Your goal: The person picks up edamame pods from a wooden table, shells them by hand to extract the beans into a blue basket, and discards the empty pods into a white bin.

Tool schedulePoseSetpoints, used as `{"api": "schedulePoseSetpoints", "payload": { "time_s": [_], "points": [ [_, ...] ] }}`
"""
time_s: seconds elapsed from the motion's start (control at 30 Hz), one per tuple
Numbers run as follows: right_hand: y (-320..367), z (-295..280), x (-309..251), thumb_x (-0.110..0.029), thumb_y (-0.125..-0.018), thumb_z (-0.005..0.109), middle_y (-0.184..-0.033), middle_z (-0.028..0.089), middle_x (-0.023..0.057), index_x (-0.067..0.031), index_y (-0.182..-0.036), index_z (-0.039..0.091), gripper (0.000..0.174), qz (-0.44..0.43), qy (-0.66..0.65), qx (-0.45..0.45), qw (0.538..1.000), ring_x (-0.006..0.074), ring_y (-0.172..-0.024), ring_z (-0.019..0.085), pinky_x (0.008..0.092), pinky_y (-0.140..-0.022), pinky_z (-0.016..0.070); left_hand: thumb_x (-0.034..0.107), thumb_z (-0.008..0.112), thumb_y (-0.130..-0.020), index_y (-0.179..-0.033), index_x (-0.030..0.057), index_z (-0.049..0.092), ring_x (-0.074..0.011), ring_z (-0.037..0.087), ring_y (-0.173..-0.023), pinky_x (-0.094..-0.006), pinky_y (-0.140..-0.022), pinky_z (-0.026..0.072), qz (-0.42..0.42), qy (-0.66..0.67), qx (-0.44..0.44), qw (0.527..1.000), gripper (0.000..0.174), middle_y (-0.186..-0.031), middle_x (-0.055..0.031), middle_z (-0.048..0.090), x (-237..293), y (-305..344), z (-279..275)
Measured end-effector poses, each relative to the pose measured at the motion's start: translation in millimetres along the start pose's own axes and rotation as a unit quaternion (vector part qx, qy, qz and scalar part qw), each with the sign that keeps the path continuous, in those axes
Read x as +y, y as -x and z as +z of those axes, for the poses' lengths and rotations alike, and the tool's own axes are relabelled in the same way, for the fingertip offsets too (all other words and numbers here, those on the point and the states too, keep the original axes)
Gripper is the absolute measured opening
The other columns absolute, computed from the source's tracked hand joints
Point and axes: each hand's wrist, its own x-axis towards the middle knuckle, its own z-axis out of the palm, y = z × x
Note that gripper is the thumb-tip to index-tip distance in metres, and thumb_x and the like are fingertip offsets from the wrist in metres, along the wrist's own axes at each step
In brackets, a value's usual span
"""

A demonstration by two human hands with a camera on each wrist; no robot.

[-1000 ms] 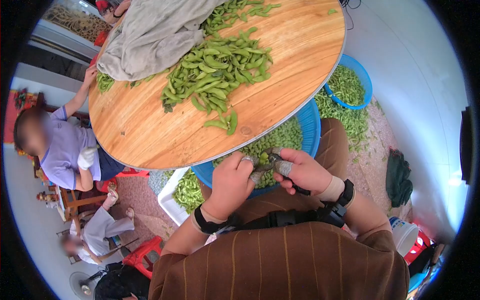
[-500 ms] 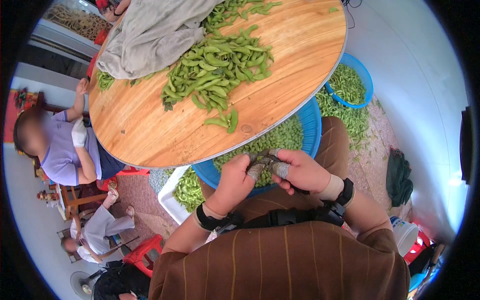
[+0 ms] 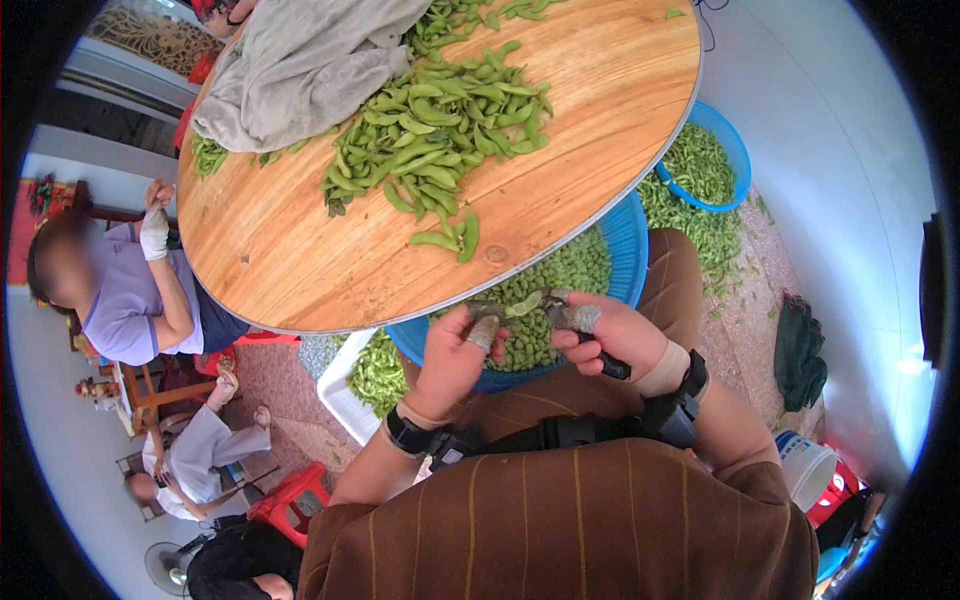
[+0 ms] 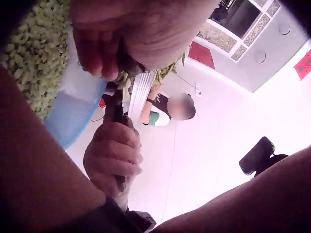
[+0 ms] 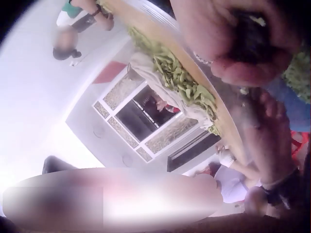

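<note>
Pinching a pod [image 3: 523, 303] at one end with the left hand [image 3: 455, 352], taped fingers [image 3: 484, 333] curled tight. Gripping the other end with the right hand [image 3: 612, 335], curled as well, with a dark handle [image 3: 612, 366] tucked under the palm. Held in the air just over the blue basin [image 3: 628, 248] of beans [image 3: 560, 275], below the edge of the surface [image 3: 300, 260]. Looks like splitting it open. Best to pull along the seam, not across, and work right above the basin to catch every bean. More pods [image 3: 430, 130] heaped beside a cloth [image 3: 300, 60] up top.
</note>
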Motion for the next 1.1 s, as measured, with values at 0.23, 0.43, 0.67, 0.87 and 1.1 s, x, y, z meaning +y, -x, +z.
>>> {"api": "schedulePoseSetpoints", "payload": {
  "time_s": [0.23, 0.43, 0.67, 0.87, 1.1],
  "points": [
    [-5, -13, 6, -0.012, -0.091, 0.045, -0.073, 0.05, -0.0007, -0.0111, -0.098, 0.046, 0.007, -0.008, -0.003, 0.034, 0.999, 0.0036, -0.052, 0.04, 0.0188, -0.042, 0.0356, 0.006, 0.047, -0.092, -0.094, -0.0015, 0.059, -0.0126, 0.056, -0.063, -0.0279, -0.059, 0.0475, -0.016, 0.002, -0.012, 1.0, 0.014, -0.079, -0.0068, 0.063, -9, 6, -12],
    [-9, -24, 4, -0.011, -0.09, 0.046, -0.072, 0.051, -0.0002, -0.0098, -0.098, 0.047, 0.008, -0.04, 0.021, 0.08, 0.996, 0.0043, -0.051, 0.042, 0.0193, -0.041, 0.0365, 0.001, 0.043, -0.089, -0.099, -0.0023, 0.056, -0.0152, 0.058, -0.073, -0.0293, -0.064, 0.0496, -0.078, -0.018, 0.004, 0.997, 0.017, -0.088, -0.0085, 0.063, -19, -5, -19],
    [-6, -24, 4, -0.014, -0.09, 0.047, -0.071, 0.051, -0.0006, -0.0088, -0.097, 0.049, 0.009, -0.053, 0.073, 0.072, 0.993, 0.0053, -0.05, 0.043, 0.0204, -0.042, 0.038, 0.002, 0.054, -0.08, -0.121, -0.0007, 0.043, -0.0257, 0.055, -0.096, -0.0318, -0.079, 0.0489, 0.062, -0.343, -0.037, 0.937, 0.043, -0.119, -0.0168, 0.045, -10, -8, -9],
    [-5, -20, 4, -0.015, -0.091, 0.047, -0.07, 0.051, -0.0016, -0.0087, -0.096, 0.052, 0.009, -0.031, 0.154, 0.017, 0.987, 0.0056, -0.049, 0.043, 0.0216, -0.043, 0.0388, 0.002, 0.056, -0.079, -0.125, 0.0019, 0.043, -0.0268, 0.051, -0.104, -0.0323, -0.087, 0.0452, 0.139, -0.346, -0.143, 0.917, 0.048, -0.115, -0.0132, 0.049, 4, -19, -4],
    [-4, -19, 0, -0.016, -0.091, 0.048, -0.069, 0.051, -0.0019, -0.0085, -0.101, 0.053, 0.014, -0.036, 0.162, -0.02, 0.986, 0.0053, -0.049, 0.042, 0.0215, -0.043, 0.0381, 0.004, 0.049, -0.089, -0.118, 0.0015, 0.052, -0.0154, 0.053, -0.089, -0.0278, -0.077, 0.045, 0.103, -0.149, -0.212, 0.96, 0.029, -0.104, -0.0054, 0.058, -10, -24, 1]
  ]
}}
